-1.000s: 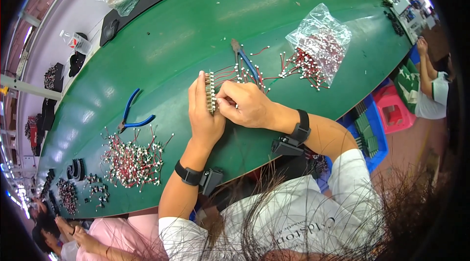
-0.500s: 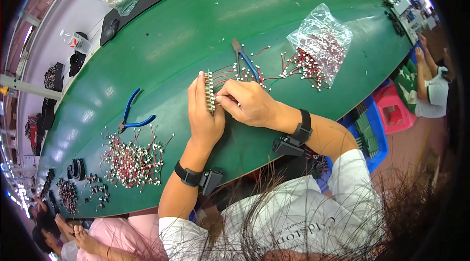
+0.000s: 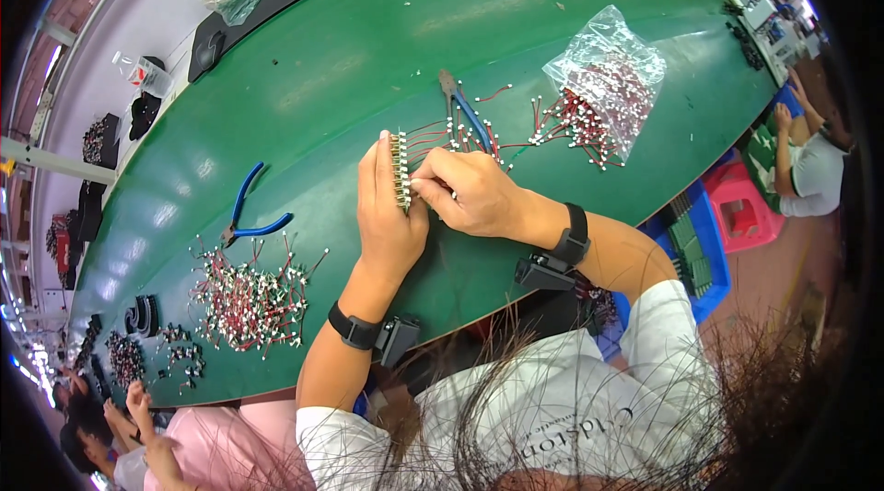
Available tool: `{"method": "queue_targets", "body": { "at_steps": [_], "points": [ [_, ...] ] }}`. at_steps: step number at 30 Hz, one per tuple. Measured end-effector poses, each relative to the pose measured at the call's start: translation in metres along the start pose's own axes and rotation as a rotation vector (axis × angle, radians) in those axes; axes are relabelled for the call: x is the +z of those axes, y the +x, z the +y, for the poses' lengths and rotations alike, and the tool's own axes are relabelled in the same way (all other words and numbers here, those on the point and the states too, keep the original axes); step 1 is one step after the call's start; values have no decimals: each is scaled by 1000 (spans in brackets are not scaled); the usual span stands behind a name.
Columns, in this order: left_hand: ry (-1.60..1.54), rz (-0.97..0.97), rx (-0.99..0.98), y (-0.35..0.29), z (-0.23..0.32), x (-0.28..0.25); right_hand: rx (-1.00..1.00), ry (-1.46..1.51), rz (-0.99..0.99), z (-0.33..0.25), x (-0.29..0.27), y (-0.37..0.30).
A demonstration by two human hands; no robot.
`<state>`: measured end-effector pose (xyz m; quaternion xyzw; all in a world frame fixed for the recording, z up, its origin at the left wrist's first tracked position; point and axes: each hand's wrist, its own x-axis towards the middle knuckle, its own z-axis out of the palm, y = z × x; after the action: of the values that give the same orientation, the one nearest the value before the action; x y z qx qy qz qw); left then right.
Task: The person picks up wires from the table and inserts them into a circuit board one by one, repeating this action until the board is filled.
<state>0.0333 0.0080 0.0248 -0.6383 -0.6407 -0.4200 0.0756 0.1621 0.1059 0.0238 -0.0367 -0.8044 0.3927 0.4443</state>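
Observation:
Upright in my left hand (image 3: 388, 224) is a narrow circuit board strip (image 3: 401, 169) with a row of small white connectors along it; the fingers are closed around its left side. Thin red wires (image 3: 426, 134) run from the strip's upper part to the right. My right hand (image 3: 479, 195) pinches against the strip's right side, thumb and forefinger together at one connector. What lies between those fingertips is too small and covered to make out. Just beyond the right hand lie blue-handled pliers (image 3: 471, 115), among loose red wires with white plugs.
A clear plastic bag (image 3: 612, 68) spills red wires at the right. Spread blue-handled cutters (image 3: 241, 210) lie left, above a heap of wired small parts (image 3: 249, 302). A blue crate (image 3: 714, 293) with green boards stands off the table's right edge. Co-workers sit at both sides.
Both hands and the strip have shifted very slightly right, still in the same grip. At lower left, a co-worker's hand has risen.

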Motion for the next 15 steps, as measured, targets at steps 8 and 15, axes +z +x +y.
{"method": "queue_targets", "body": {
  "at_steps": [8,15],
  "points": [
    [5,16,27,2,-1,2,-4,-1,0,1,2,1],
    [-36,94,-99,-1,-6,-1,94,70,-85,-2,1,5]
  ]
}}
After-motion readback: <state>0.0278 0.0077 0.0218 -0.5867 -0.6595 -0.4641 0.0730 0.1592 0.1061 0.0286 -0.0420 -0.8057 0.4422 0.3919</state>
